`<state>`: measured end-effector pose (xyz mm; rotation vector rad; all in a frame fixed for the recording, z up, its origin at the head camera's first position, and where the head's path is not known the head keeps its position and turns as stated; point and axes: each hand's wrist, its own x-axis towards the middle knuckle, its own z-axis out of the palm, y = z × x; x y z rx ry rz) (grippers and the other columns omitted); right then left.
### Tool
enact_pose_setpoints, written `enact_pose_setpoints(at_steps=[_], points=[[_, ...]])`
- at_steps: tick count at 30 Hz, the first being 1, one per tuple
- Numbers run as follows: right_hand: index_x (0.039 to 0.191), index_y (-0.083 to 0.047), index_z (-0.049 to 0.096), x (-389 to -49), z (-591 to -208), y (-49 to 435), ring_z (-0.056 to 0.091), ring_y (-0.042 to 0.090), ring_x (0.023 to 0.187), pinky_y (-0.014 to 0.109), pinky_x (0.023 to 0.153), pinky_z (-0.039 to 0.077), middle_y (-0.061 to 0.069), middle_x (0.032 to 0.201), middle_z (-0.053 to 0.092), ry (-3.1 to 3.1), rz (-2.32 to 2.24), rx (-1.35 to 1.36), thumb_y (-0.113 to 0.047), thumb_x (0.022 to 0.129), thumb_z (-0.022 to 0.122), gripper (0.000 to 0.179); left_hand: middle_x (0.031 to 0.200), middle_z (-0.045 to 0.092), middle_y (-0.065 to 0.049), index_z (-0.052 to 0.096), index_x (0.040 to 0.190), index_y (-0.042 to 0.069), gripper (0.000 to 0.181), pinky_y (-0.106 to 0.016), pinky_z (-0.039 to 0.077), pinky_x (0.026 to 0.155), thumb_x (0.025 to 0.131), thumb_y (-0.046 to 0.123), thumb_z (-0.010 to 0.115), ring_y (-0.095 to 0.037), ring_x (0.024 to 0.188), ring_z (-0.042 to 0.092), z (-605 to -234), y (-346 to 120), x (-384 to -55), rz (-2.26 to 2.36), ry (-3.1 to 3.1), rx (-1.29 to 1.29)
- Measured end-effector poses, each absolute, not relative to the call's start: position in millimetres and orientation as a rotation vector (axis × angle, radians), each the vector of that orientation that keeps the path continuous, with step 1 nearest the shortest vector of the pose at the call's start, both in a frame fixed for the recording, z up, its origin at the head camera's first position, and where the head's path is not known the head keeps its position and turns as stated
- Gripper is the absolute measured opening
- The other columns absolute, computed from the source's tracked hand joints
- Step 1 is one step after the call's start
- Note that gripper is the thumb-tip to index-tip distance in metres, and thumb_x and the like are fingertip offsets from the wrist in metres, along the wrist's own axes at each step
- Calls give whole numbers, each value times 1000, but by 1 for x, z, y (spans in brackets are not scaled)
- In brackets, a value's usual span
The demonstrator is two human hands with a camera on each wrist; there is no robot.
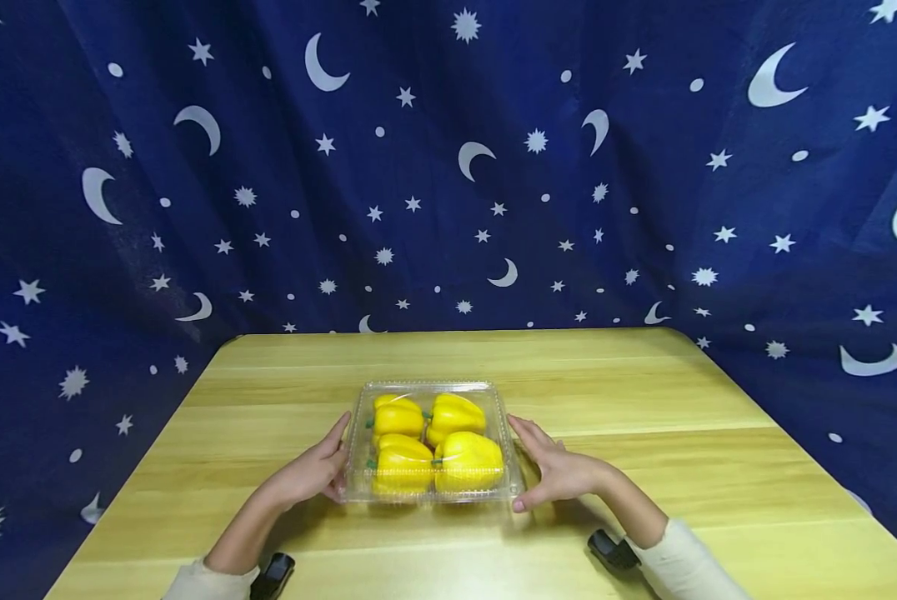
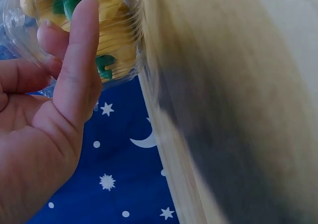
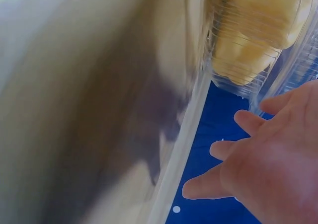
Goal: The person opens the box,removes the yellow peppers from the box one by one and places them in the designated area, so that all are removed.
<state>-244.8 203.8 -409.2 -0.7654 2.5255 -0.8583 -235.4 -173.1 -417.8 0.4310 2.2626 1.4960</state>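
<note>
- I'm seeing a clear lidded container (image 1: 362,425) sitting around the middle of the worktop (image 1: 606,383), four yellow bell peppers (image 1: 469,461) showing inside.
- Left grip (image 1: 309,473) is lying along the left wall, digits fairly straight, not wrapping round it; right grip (image 1: 561,473) is standing spread beside the right wall, thumb near the front corner. I'm unable to tell whether the right one is touching.
- I'm judging the plastic thin, springy and slick, the load light, though the weight is unconfirmed.
- I'm favouring low, even side holds near the base; squeezing the lid may be buckling it.
- Dark wrist devices (image 1: 612,550) are sitting behind the hands; a starry curtain (image 1: 388,167) is bounding the far edge.
</note>
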Motion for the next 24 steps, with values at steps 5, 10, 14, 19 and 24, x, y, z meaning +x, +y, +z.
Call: enact_pose_setpoints(at_steps=[5, 10, 14, 19, 24], points=[[146, -8, -3, -245, -409, 202, 4, 54, 132, 75, 94, 2, 29, 147, -3, 2531, -892, -784, -38, 66, 78, 118, 63, 43, -5, -18, 143, 3, 60, -36, 53, 58, 101, 15, 23, -15, 55, 46, -416, -174, -235, 1461, 2269, 457], [147, -11, -2, -248, -410, 202, 11, 60, 127, 77, 91, 12, 27, 147, 1, 2546, -918, -815, -37, 65, 79, 118, 57, 40, -3, -18, 142, 1, 59, -35, 53, 57, 100, 14, 22, -13, 50, 41, -412, -175, -235, 1431, 2290, 485], [147, -12, -2, -249, -408, 202, 10, 60, 126, 77, 90, 14, 27, 147, 0, 2546, -918, -817, -39, 66, 78, 117, 57, 39, -3, -18, 142, 1, 59, -36, 53, 57, 101, 14, 22, -14, 49, 40, -412, -175, -235, 1429, 2291, 478], [147, -10, -2, -251, -406, 201, 10, 60, 127, 75, 93, 14, 27, 147, 0, 2514, -932, -835, -38, 67, 78, 116, 57, 38, -3, -18, 142, 2, 58, -36, 54, 58, 101, 15, 21, -13, 49, 39, -414, -176, -236, 1441, 2275, 466], [147, -12, -1, -254, -413, 203, 7, 53, 131, 71, 97, 15, 24, 147, -1, 2414, -1083, -820, -28, 67, 79, 115, 57, 37, -3, -19, 142, 1, 59, -35, 53, 59, 101, 17, 21, -13, 49, 39, -415, -175, -235, 1441, 2277, 467]])
